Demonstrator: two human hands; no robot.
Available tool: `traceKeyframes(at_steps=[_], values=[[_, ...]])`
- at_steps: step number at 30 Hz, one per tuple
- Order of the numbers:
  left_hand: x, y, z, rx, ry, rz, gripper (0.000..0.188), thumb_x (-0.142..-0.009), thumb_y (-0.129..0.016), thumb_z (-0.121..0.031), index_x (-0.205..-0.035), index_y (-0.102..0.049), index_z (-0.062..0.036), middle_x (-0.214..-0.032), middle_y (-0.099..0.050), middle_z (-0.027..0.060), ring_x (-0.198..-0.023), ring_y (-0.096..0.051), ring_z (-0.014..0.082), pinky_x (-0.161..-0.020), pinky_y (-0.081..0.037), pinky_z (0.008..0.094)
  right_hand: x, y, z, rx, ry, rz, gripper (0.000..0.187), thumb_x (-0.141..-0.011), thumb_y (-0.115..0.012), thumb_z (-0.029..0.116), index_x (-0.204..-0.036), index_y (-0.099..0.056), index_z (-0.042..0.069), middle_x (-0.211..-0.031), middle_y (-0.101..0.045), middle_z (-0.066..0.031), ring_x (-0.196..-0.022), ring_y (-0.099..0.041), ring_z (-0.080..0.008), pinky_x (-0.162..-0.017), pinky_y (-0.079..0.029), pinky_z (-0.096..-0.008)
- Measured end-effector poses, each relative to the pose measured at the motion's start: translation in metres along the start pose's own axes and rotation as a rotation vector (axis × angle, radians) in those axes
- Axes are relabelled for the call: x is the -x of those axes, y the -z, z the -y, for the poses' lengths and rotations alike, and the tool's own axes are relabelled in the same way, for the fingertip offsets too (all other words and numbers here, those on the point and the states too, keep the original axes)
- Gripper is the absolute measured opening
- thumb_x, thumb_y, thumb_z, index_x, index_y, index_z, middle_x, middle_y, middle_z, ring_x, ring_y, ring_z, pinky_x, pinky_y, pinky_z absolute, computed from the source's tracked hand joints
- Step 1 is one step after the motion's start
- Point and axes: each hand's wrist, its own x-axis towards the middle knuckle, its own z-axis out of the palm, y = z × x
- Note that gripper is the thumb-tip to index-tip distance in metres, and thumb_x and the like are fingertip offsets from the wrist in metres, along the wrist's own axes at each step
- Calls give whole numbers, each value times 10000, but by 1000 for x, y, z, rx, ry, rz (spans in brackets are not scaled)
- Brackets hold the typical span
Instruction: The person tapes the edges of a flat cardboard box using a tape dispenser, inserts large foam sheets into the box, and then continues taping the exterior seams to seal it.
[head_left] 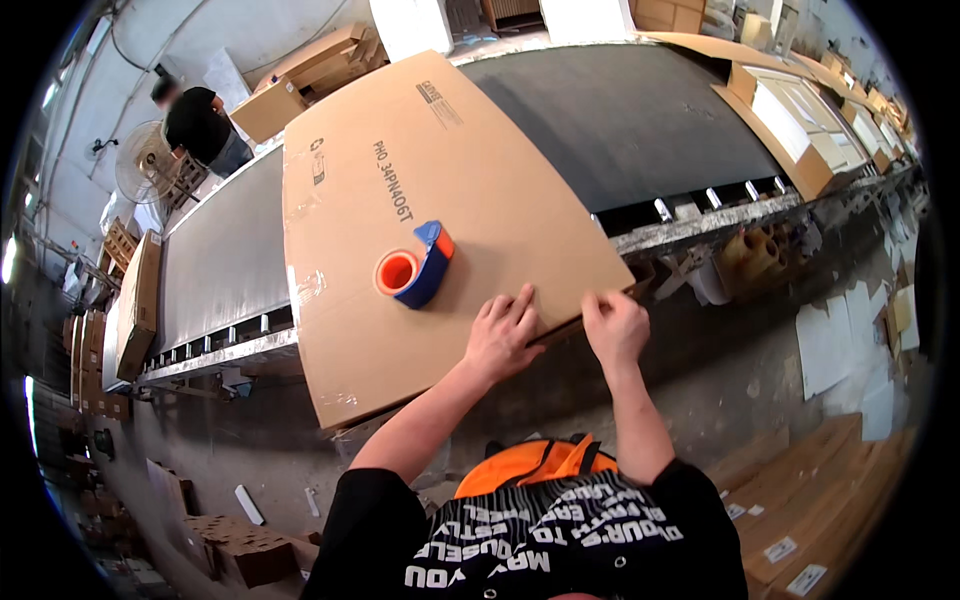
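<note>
1. Shirt [590, 545], black, white lettering – nearest item, worn by the person; orange cloth [530, 465] at its far side.
2. Carton [480, 200], large, flat, brown, dark print – lies across the conveyor [610, 110], its near end jutting over the near rail; clear tape along its left edge.
3. Left hand [508, 335] – released, palm down, fingers laid out on the carton's top by the near edge.
4. Right hand [617, 328] – fingers curled, tips at the carton's near right corner; whether they pinch anything, cannot tell.
5. Tape dispenser [432, 278], blue, with orange roll – rests on the carton's near half, left of and farther than the left hand.
6. Second carton [138, 305], brown – at the conveyor's left end.
7. White panelled piece [805, 115] in brown card – on the conveyor, far right.
8. Co-worker [198, 125], black top – far left, beyond the conveyor, beside a round fan [148, 160].
9. Long brown boxes [820, 500] – on the floor, near right.
</note>
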Motion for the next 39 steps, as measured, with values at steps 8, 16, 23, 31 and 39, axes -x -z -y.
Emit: traceKeyframes(at_steps=[8,16,23,31,39], values=[[-7,-8,7,-37,-51,105,456,-809,-660,-330,-1218,-608,-137,-1472,-517,124,-1174,-507,408,-997,-421,522,-12,-186,185,220,-241,602,756,-883,-582,427,-1433,-392,-57,-1444,-457,-243,-1366,-428,-394,-1121,-325,-494],[3,10,3,125,33,-30,574,-718,-817,-382,-1168,-613,-88,-1457,-493,76,-1228,-468,333,-1042,-382,492,-72,-56,95,-915,-533,783,358,-811,-660,95,-1162,-589,78,-1115,-621,-80,-976,-629,-222,-731,-556,-462],[14,12,11,105,91,37,534,-675,-828,-345,-1075,-588,-85,-1538,-427,59,-1217,-447,349,-1079,-365,494,-96,57,104,410,322,289,570,-704,-641,266,-1266,-675,176,-960,-738,-159,-904,-706,-355,-851,-561,-415],[22,15,17,86,142,29,505,-630,-860,-328,-999,-610,-92,-1531,-455,40,-1190,-465,340,-1068,-394,470,-14,73,33,864,376,698,375,-657,-666,303,-956,-746,91,-912,-710,-212,-844,-715,-379,-800,-591,-445],[13,13,10,86,91,11,510,-637,-864,-307,-1029,-630,-80,-1521,-469,52,-1184,-483,326,-1069,-411,455,-8,-16,-36,1018,310,841,273,-665,-669,274,-876,-768,132,-1001,-732,-124,-909,-714,-294,-763,-573,-387]])
